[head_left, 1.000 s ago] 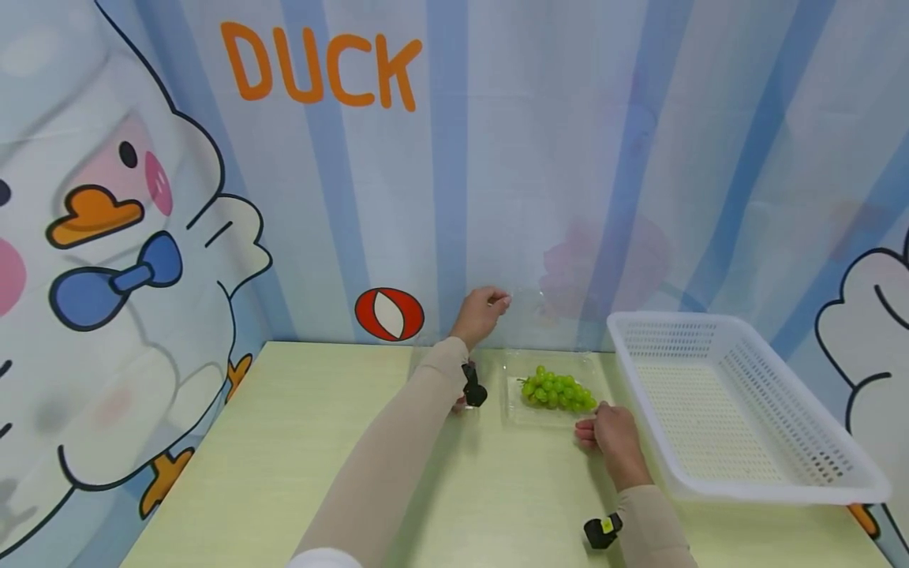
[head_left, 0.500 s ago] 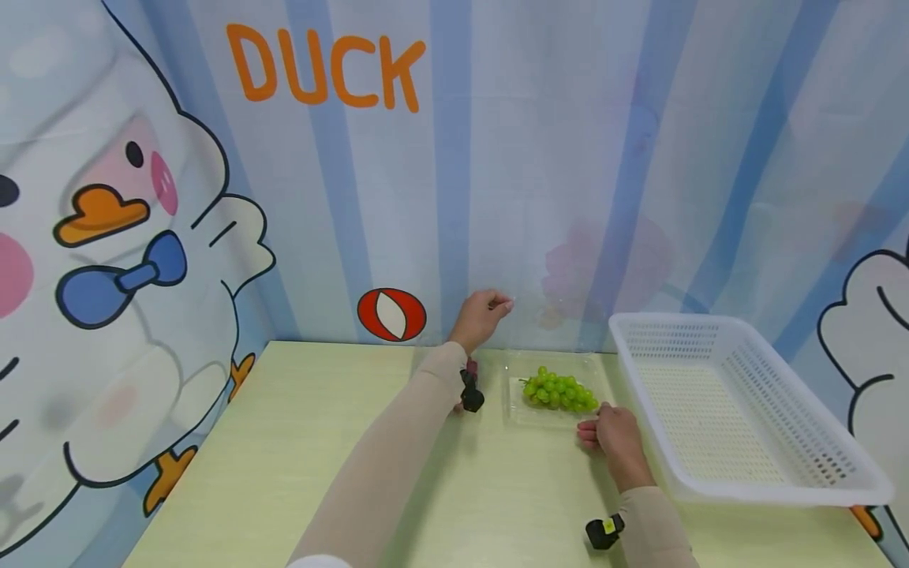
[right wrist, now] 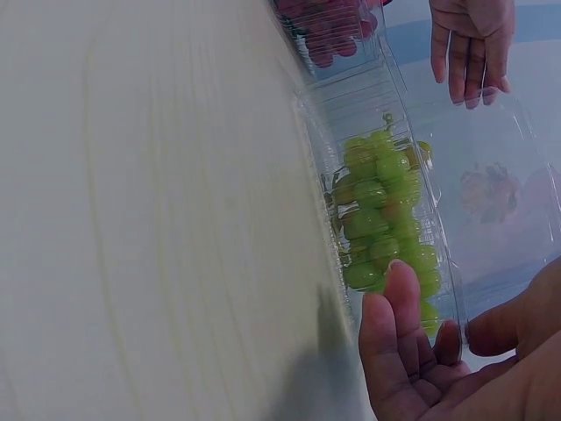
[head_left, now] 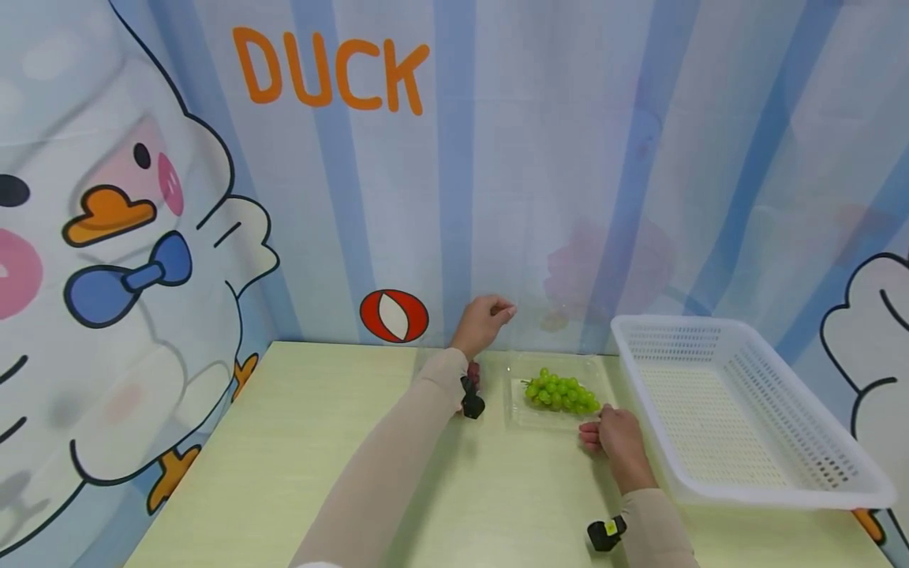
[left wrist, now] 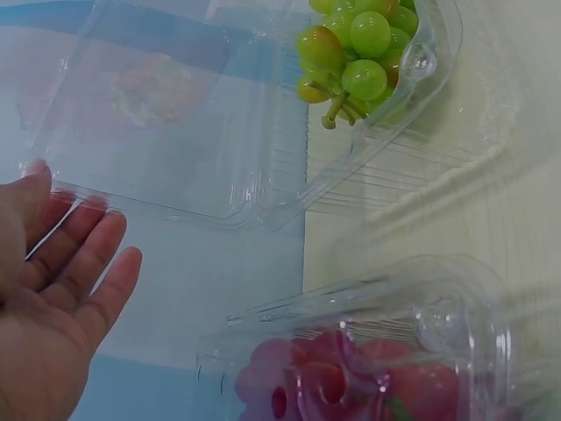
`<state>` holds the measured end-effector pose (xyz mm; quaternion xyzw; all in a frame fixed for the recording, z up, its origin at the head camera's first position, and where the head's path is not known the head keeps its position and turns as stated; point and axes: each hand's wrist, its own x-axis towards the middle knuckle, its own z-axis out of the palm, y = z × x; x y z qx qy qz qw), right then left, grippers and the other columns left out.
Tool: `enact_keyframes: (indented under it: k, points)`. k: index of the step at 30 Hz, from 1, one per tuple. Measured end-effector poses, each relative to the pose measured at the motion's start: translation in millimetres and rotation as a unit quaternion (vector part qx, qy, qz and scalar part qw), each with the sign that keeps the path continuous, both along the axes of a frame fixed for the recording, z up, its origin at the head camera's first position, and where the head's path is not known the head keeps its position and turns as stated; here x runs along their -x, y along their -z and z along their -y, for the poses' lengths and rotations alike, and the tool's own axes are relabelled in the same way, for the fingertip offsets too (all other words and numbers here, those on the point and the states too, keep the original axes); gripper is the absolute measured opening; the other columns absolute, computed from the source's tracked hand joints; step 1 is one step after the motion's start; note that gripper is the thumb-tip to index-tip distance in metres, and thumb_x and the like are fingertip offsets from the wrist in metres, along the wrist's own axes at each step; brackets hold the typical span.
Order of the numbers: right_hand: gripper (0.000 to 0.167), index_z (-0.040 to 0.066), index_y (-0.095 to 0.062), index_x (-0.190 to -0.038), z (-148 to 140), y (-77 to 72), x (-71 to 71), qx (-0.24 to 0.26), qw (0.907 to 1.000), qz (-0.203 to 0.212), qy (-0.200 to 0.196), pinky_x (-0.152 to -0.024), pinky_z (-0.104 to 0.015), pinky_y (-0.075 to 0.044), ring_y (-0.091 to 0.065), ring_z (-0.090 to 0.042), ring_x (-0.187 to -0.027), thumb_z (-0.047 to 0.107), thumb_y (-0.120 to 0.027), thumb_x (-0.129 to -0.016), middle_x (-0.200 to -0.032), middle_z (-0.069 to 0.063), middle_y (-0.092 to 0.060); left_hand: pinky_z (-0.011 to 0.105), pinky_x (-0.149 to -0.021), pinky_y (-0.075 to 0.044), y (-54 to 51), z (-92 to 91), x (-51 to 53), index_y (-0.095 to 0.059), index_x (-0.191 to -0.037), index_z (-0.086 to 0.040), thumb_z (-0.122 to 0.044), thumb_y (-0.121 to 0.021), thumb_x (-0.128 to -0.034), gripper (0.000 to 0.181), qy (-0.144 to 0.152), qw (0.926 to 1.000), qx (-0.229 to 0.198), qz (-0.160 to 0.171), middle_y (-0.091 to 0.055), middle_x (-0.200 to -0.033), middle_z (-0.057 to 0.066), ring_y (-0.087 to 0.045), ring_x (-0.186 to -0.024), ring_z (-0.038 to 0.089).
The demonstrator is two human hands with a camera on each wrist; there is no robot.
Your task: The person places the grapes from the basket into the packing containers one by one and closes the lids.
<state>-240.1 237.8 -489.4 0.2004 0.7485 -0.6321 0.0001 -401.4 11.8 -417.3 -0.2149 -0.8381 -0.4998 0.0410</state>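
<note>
A bunch of green grapes point(head_left: 561, 392) lies in a clear plastic clamshell box point(head_left: 509, 398) toward the back of the table. Its raised lid point(left wrist: 175, 114) leans upright, and the left hand point(head_left: 485, 325) pinches the lid's edge between thumb and fingers. At the box's near right corner, the right hand point(head_left: 619, 442) holds the wall, thumb on one side and fingertips on the other, as the right wrist view shows. Left of it stands a second clear box point(left wrist: 469, 298) with red grapes point(left wrist: 342, 381), mostly hidden by the left forearm in the head view.
A white perforated plastic basket point(head_left: 710, 418) stands to the right, close beside the right hand. Behind the pale yellow table point(head_left: 319, 426) hangs a striped blue curtain point(head_left: 454, 173) printed with ducks. Each wrist wears a small black camera.
The left hand has come down slightly with the lid, tilting it a little lower. The right hand keeps its hold at the box's corner. The head view has shifted slightly.
</note>
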Motion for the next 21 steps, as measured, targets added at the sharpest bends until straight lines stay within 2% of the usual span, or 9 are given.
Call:
enact_keyframes:
  k: [5, 10, 13, 21]
  points:
    - [0.054, -0.019, -0.031, -0.145, -0.5, 1.0, 1.0, 0.008, 0.9999, 0.001, 0.005, -0.062, -0.026, -0.058, -0.066, -0.009, -0.062, 0.023, -0.026, -0.112, -0.079, -0.005, -0.068, 0.041, -0.09, -0.055, 3.1, 1.6, -2.1, -0.07, -0.124, -0.006, -0.027, -0.06, -0.1042, 0.031, 0.008, 0.9999, -0.013, 0.0, -0.071, -0.117, 0.011, -0.067, -0.105, 0.023]
    - [0.055, -0.018, -0.031, -0.146, -0.6, 1.1, 0.2, 0.009, 0.9999, 0.005, 0.005, -0.062, -0.027, -0.058, -0.066, -0.009, -0.063, 0.024, -0.025, -0.112, -0.079, -0.004, -0.068, 0.045, -0.089, -0.055, 5.2, 3.5, -5.8, -0.068, -0.127, -0.005, -0.026, -0.059, -0.1044, 0.032, 0.024, 0.9993, -0.03, -0.001, -0.069, -0.121, 0.017, -0.067, -0.109, 0.033]
    - [0.054, -0.016, -0.032, -0.147, -0.7, 0.8, -0.5, 0.003, 1.0, 0.009, 0.002, -0.063, -0.027, -0.058, -0.067, -0.01, -0.064, 0.025, -0.025, -0.112, -0.081, -0.005, -0.068, 0.046, -0.089, -0.055, 6.5, 4.2, -6.5, -0.068, -0.126, -0.005, -0.027, -0.06, -0.1042, 0.033, 0.029, 0.9991, -0.032, 0.0, -0.069, -0.121, 0.018, -0.066, -0.111, 0.036]
    - [0.055, -0.017, -0.031, -0.147, -0.2, 0.1, -0.9, 0.007, 1.0, 0.005, 0.002, -0.063, -0.028, -0.059, -0.066, -0.009, -0.064, 0.025, -0.025, -0.112, -0.081, -0.006, -0.069, 0.041, -0.088, -0.056, 6.3, 5.7, -10.6, -0.07, -0.122, -0.007, -0.029, -0.06, -0.1038, 0.03, 0.028, 0.9991, -0.031, 0.008, -0.07, -0.12, 0.017, -0.066, -0.111, 0.035]
